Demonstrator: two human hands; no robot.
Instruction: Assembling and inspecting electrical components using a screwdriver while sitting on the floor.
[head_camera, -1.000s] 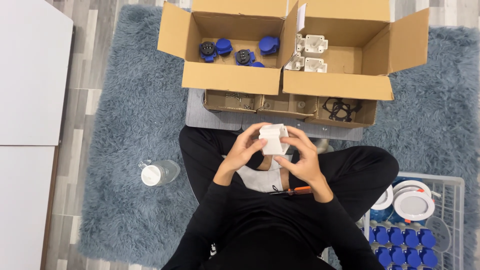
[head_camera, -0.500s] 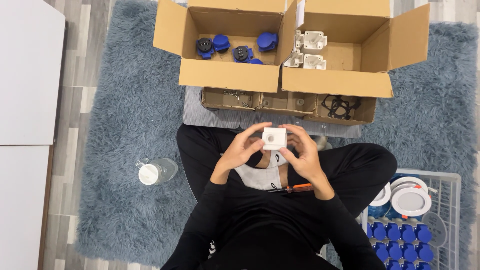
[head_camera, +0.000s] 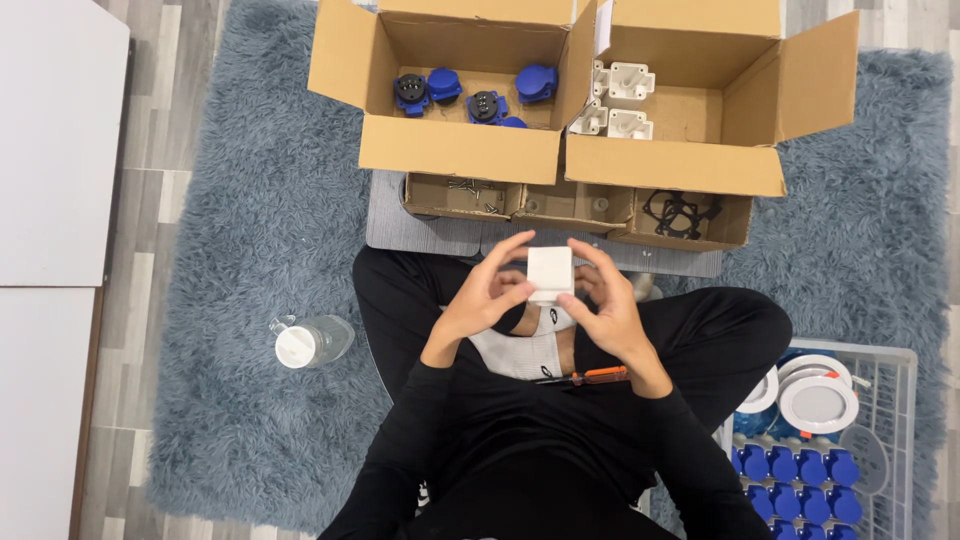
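Held small white square plastic box (head_camera: 550, 273) above lap, pinched between left hand (head_camera: 487, 297) and right hand (head_camera: 600, 305). Both grips narrow, fingertips on box edges. Judged: better steady it, thumbs squarely on face.

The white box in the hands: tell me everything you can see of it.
The white box is small, squarish and plain, and looks like smooth plastic; its upper face is flat and bare. It is held off the lap, level, in front of the chest. The left hand grips its left side and the right hand its right, fingers curled around the edges. Its underside is hidden.
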